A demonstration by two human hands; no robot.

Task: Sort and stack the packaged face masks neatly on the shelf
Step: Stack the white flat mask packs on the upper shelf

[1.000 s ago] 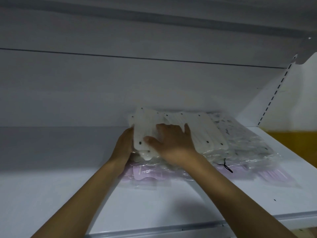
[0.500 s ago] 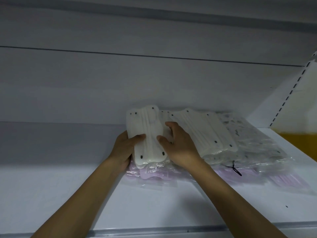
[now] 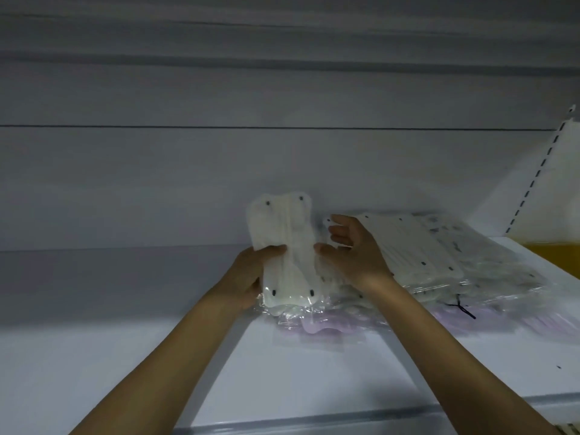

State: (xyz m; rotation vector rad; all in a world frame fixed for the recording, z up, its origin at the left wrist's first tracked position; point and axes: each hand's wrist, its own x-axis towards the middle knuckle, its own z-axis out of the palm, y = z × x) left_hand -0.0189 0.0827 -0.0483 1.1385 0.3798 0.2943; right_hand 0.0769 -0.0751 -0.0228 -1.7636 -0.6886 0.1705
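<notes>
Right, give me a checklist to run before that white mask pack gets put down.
1. Left hand grips the white mask pack: ok.
2. Right hand free to steady it: ok, fingers relaxed, thumb at the pack's edge.
3. Pack's near end clear of the pile: cannot tell; its far end is tilted up.
4. Bare shelf in front of the pile for a new stack: ok.
5. Pile neat: not ok, packs lie fanned and overlapping, with purple packs sticking out beneath.
</notes>
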